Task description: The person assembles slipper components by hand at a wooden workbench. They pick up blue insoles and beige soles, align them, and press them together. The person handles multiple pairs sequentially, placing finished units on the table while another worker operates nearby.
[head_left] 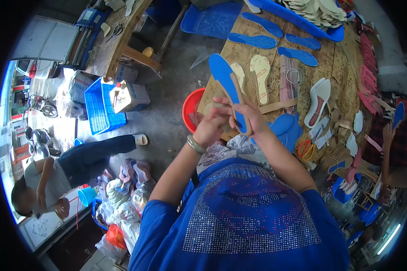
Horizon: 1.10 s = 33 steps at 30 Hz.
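A blue shoe insole (222,75) with a tan layer along its edge is held upright, tilted, over the near edge of the wooden table. My right hand (253,116) is closed round its lower narrow part. My left hand (213,121), with a bangle on the wrist, has its fingers bent against the insole's left edge; their tips are partly hidden. Just beyond lie cream insoles (260,74) with printing. A bundle of pinkish strips (288,86) tied with string lies beside them. Several blue insoles (253,40) are spread farther back. More blue pieces (285,128) lie by my right forearm.
Orange-handled scissors (306,150) and white soles (318,101) lie on the table's right. A blue tray (303,20) of cream pieces stands at the back. A red bucket (192,108) is at the table's left. Other people (45,180) are at both sides.
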Tool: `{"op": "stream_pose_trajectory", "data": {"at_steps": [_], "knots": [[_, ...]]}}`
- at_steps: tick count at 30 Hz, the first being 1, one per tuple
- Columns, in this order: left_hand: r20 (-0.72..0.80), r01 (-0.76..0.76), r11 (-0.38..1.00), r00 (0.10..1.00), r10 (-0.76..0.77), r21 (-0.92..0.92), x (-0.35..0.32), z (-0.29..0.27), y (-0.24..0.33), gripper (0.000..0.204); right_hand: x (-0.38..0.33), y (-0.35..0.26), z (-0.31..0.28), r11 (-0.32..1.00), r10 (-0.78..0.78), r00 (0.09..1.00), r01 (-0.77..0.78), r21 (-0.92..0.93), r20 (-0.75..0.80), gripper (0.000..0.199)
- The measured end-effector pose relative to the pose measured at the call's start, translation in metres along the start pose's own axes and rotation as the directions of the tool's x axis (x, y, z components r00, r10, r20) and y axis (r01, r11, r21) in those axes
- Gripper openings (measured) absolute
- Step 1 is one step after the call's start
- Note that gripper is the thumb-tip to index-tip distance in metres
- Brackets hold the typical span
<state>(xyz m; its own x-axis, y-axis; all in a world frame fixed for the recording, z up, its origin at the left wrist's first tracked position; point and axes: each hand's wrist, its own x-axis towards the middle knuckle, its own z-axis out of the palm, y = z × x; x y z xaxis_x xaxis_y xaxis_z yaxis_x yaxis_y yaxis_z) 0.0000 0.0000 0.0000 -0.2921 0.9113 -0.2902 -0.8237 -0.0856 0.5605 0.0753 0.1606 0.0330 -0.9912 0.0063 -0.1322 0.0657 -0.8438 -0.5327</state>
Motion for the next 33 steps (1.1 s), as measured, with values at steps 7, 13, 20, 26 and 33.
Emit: {"op": "stream_pose_trajectory", "data": {"at_steps": [7, 13, 20, 26, 33], "knots": [[-0.090, -0.132, 0.949, 0.990, 0.111, -0.288, -0.042, 0.055, 0.033, 0.045, -0.027, -0.053, 0.011, 0.781, -0.555, 0.745, 0.312, -0.541, -0.370, 0.062], [-0.101, -0.207, 0.957, 0.977, 0.190, -0.201, -0.048, 0.069, 0.041, 0.043, -0.084, -0.028, 0.059, 0.682, -0.468, 0.871, 0.248, -0.688, -0.150, 0.064], [0.046, -0.082, 0.969, 0.994, 0.095, -0.234, -0.053, 0.080, 0.027, 0.046, -0.064, -0.021, 0.105, 0.843, -0.291, 0.956, 0.237, -0.483, -0.038, 0.068], [-0.025, -0.154, 0.972, 0.988, 0.152, -0.176, -0.057, 0.092, 0.039, 0.050, -0.050, -0.041, 0.071, 0.520, -0.723, 0.676, 0.393, -0.759, -0.145, 0.065], [0.042, -0.179, 0.903, 0.976, 0.212, -0.391, -0.061, 0.088, 0.057, 0.056, -0.085, -0.019, 0.098, -0.180, -0.594, 0.765, 0.175, -0.968, 0.249, 0.064]]}}
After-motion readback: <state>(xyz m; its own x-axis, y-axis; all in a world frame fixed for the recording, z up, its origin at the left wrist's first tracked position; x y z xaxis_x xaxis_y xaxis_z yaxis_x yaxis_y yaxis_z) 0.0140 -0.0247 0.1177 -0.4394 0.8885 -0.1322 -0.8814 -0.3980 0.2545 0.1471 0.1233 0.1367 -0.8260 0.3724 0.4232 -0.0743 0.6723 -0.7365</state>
